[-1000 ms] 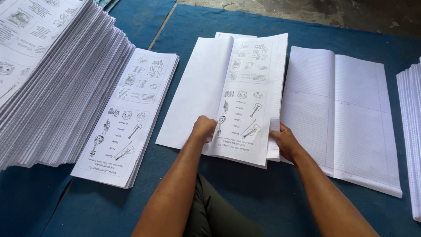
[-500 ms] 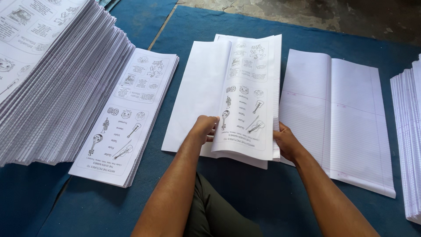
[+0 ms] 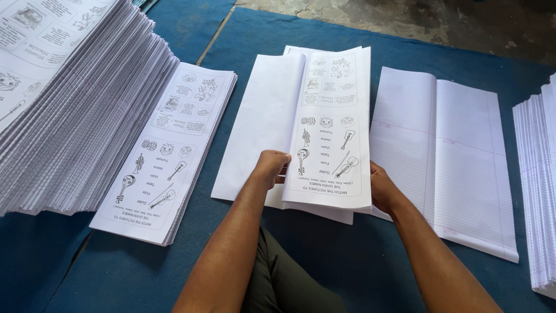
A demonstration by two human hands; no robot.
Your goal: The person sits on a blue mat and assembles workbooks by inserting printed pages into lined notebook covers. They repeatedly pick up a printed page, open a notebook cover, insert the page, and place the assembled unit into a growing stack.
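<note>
A folded bundle of printed sheets [image 3: 333, 124], with drawings of musical instruments on its top page, is raised at its near end between both hands. My left hand [image 3: 271, 168] grips its left edge. My right hand [image 3: 382, 188] grips its lower right corner from beneath. Under the bundle lies a blank white sheet [image 3: 260, 119] spread on the blue mat [image 3: 359, 261].
A short pile of the same printed sheets [image 3: 168, 150] lies to the left, beside a tall fanned stack [image 3: 69, 98]. Open lined sheets [image 3: 457, 156] lie to the right. Another stack [image 3: 541, 185] stands at the right edge. Bare concrete floor [image 3: 440, 20] lies beyond the mat.
Both hands have lifted the near end of the printed bundle off the blank sheet, and it now stands steeper and squarer than a second ago.
</note>
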